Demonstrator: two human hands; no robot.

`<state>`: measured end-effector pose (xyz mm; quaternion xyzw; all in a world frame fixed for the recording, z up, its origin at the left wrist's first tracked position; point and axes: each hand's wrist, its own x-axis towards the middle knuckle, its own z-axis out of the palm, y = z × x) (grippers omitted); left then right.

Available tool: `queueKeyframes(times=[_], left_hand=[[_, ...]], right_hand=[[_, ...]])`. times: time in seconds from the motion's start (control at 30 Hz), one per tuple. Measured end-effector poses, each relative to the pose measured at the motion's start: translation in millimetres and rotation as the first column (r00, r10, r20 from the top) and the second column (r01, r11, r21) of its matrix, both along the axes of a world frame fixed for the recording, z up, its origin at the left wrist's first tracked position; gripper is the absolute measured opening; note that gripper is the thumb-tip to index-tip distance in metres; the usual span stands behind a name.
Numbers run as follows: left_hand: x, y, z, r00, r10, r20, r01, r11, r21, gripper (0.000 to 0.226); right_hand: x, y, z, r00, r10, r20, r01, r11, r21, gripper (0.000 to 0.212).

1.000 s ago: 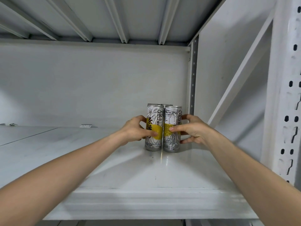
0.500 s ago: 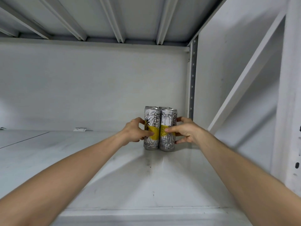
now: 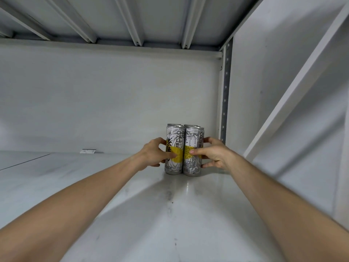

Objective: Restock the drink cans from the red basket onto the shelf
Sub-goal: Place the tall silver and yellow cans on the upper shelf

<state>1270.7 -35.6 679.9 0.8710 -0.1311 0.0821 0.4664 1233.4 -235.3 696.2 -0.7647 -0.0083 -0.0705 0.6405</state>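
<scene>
Two tall silver and yellow drink cans stand upright, side by side and touching, deep on the white shelf near its back right corner. My left hand grips the left can with its fingers curled round the can's left side. My right hand grips the right can, thumb across its front and fingers round its right side. Rims of more cans show just behind these two. The red basket is out of view.
A white back wall closes the shelf. A perforated upright and a diagonal brace stand to the right of the cans. A small white label lies at the back left. The ribbed underside of the shelf above hangs overhead.
Both hands have pushed the two cans deeper along the shelf toward the back wall, keeping hold of them. The shelf's front edge has dropped out of view.
</scene>
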Motion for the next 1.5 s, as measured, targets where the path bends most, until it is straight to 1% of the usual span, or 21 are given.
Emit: queueKeyframes(times=[0.13,0.27,0.33,0.4,0.47,0.5,0.53,0.6,0.67,0.77,0.83,0.9,0.97,1.07,1.27,1.4,1.5], left_hand=[[-1.3,0.0,-0.5,1.0,-0.005,0.006,0.005,1.0,0.002,0.057],[-3.3,-0.7,-0.9,1.0,0.002,0.023,-0.002,1.0,0.01,0.054],[-3.6,-1.1,-1.9,0.999,0.012,0.041,-0.013,0.999,0.032,0.052],[-4.3,-1.9,-2.5,0.996,0.03,0.083,-0.036,0.996,0.08,0.055],[-6.5,-2.3,-3.1,0.987,0.06,0.147,-0.083,0.984,0.159,0.06],[-8.3,-2.0,-3.3,0.979,0.079,0.187,-0.119,0.97,0.213,0.062],[-11.0,-1.4,-3.5,0.968,0.097,0.233,-0.161,0.948,0.275,0.063],[-18.5,0.7,-3.8,0.94,0.106,0.325,-0.237,0.888,0.394,0.067],[-28.2,4.8,-4.4,0.919,0.085,0.385,-0.283,0.822,0.494,0.07],[-48.4,13.6,-5.2,0.88,0.044,0.472,-0.364,0.7,0.614,0.071],[-62.5,21.2,-5.3,0.842,0.007,0.54,-0.425,0.626,0.654,0.072],[-77.1,30.2,-5.9,0.81,-0.02,0.586,-0.464,0.59,0.661,0.072],[-92.6,39.0,-7.2,0.78,-0.043,0.624,-0.488,0.583,0.65,0.07],[-117.8,50.4,-11.4,0.738,-0.084,0.67,-0.515,0.572,0.639,0.068],[-163.6,67.2,-26.4,0.704,-0.106,0.702,-0.532,0.576,0.62,0.063],[-199.4,76.7,-39.2,0.701,-0.117,0.703,-0.515,0.598,0.614,0.059],[-225.1,80.8,-46.5,0.709,-0.112,0.696,-0.49,0.631,0.602,0.056]], right_hand=[[0.4,-1.4,-1.6,1.0,0.004,0.009,-0.004,1.0,0.0,0.073],[1.5,-0.8,-2.9,1.0,-0.008,0.02,0.008,1.0,0.002,0.079],[1.6,-0.6,-4.5,0.999,-0.017,0.029,0.017,1.0,0.0,0.076],[0.7,-0.4,-7.2,0.999,-0.024,0.047,0.024,1.0,-0.004,0.067],[-2.2,0.9,-10.2,0.995,-0.043,0.085,0.045,0.999,-0.029,0.06],[-5.2,2.5,-11.5,0.991,-0.063,0.12,0.072,0.994,-0.077,0.059],[-8.6,4.3,-12.4,0.981,-0.089,0.171,0.117,0.98,-0.161,0.061],[-17.6,8.2,-13.8,0.949,-0.131,0.287,0.238,0.895,-0.377,0.068],[-28.5,12.3,-15.5,0.926,-0.143,0.351,0.317,0.8,-0.51,0.073],[-47.2,18.8,-18.7,0.907,-0.164,0.388,0.389,0.68,-0.621,0.077],[-61.8,23.5,-21.0,0.895,-0.165,0.414,0.424,0.599,-0.679,0.077],[-78.4,28.7,-23.8,0.881,-0.162,0.444,0.459,0.517,-0.723,0.075],[-95.2,32.9,-28.1,0.863,-0.142,0.484,0.493,0.444,-0.748,0.071],[-121.2,38.4,-36.7,0.831,-0.126,0.541,0.545,0.376,-0.75,0.068],[-171.9,50.5,-53.4,0.767,-0.131,0.628,0.635,0.299,-0.713,0.063],[-208.6,58.7,-69.3,0.711,-0.134,0.691,0.699,0.246,-0.671,0.059],[-233.8,62.5,-80.9,0.698,-0.136,0.703,0.714,0.214,-0.667,0.058]])
